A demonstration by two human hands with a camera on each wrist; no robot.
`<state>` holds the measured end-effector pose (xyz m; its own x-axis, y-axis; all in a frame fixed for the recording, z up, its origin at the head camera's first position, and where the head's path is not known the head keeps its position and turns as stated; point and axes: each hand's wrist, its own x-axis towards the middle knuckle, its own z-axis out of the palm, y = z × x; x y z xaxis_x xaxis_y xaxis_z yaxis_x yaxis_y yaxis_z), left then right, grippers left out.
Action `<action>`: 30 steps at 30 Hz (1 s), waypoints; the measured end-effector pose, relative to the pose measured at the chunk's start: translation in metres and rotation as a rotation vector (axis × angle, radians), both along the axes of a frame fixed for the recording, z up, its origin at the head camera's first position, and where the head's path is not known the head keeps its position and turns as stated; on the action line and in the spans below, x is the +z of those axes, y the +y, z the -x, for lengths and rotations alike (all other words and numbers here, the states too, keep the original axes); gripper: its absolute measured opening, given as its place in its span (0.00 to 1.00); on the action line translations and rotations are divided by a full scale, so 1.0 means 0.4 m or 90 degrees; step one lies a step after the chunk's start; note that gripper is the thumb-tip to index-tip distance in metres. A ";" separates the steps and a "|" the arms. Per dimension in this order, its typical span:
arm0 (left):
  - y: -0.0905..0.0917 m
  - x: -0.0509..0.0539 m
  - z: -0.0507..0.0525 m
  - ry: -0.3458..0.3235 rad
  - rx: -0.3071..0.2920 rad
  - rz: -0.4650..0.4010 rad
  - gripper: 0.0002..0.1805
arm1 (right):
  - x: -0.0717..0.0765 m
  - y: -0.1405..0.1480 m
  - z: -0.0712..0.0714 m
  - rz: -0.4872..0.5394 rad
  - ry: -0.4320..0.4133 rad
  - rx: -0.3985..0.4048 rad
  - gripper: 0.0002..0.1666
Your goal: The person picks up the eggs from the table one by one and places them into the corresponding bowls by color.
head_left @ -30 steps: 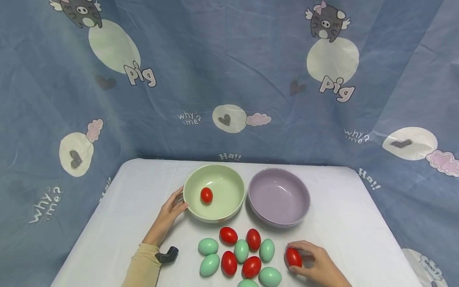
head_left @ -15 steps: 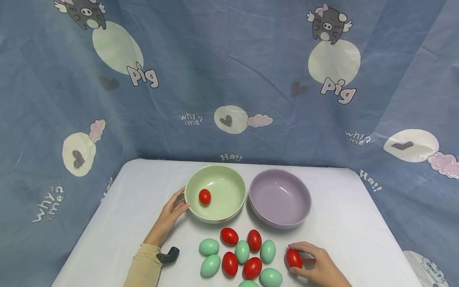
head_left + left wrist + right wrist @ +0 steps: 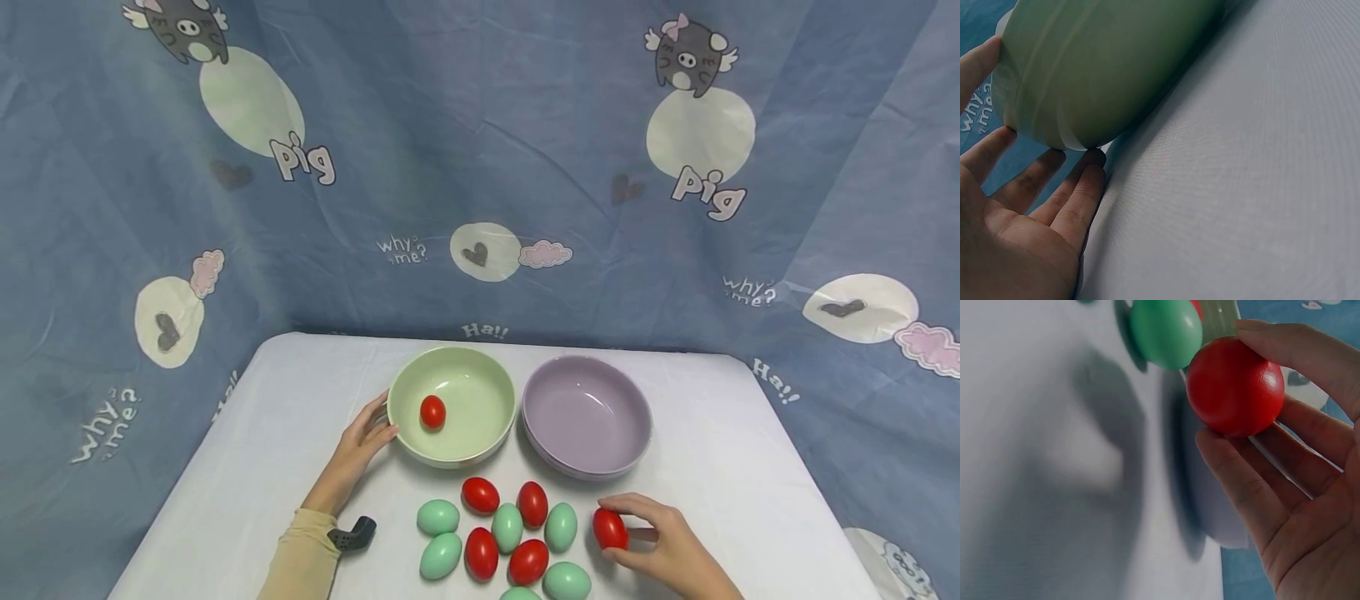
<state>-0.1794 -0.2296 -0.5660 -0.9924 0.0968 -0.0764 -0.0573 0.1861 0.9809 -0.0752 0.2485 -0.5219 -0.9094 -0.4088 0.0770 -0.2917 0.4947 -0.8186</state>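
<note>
My right hand (image 3: 658,542) pinches a glossy red egg (image 3: 611,530) between thumb and fingertips, to the right of the other eggs. In the right wrist view this red egg (image 3: 1235,387) appears lifted off the white cloth, with a green egg (image 3: 1166,331) beyond it. At the left side of the light green bowl (image 3: 480,417), my left hand (image 3: 358,446) touches the outer wall with spread, fairly straight fingers. One red egg (image 3: 432,412) lies inside that bowl. The left wrist view has the fingertips against the green bowl (image 3: 1097,69).
A purple bowl (image 3: 588,417) stands just right of the green one. In front of the bowls, several red eggs (image 3: 482,553) and mint green eggs (image 3: 440,556) lie loosely grouped on the white table (image 3: 712,433). Patterned blue fabric (image 3: 540,167) hangs behind and beside it.
My right hand has moved slightly up and to the left with the red egg. The egg inside the green bowl has shifted a little left and back. My left hand stays at the bowl.
</note>
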 end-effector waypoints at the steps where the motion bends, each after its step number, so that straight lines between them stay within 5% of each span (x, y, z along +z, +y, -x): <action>1: -0.001 0.000 0.000 0.001 0.001 0.001 0.40 | 0.004 -0.003 0.003 0.005 0.005 0.002 0.31; 11: -0.004 -0.009 0.000 -0.005 0.002 0.002 0.40 | 0.037 -0.030 0.032 0.041 0.063 0.040 0.30; 30: -0.005 -0.012 0.003 0.000 0.005 -0.008 0.40 | 0.105 -0.075 0.119 0.043 0.059 0.076 0.32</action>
<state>-0.1807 -0.2316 -0.5707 -0.9930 0.0905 -0.0756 -0.0590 0.1738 0.9830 -0.1227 0.2185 -0.4797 -0.8422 -0.5048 0.1894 -0.4209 0.3962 -0.8160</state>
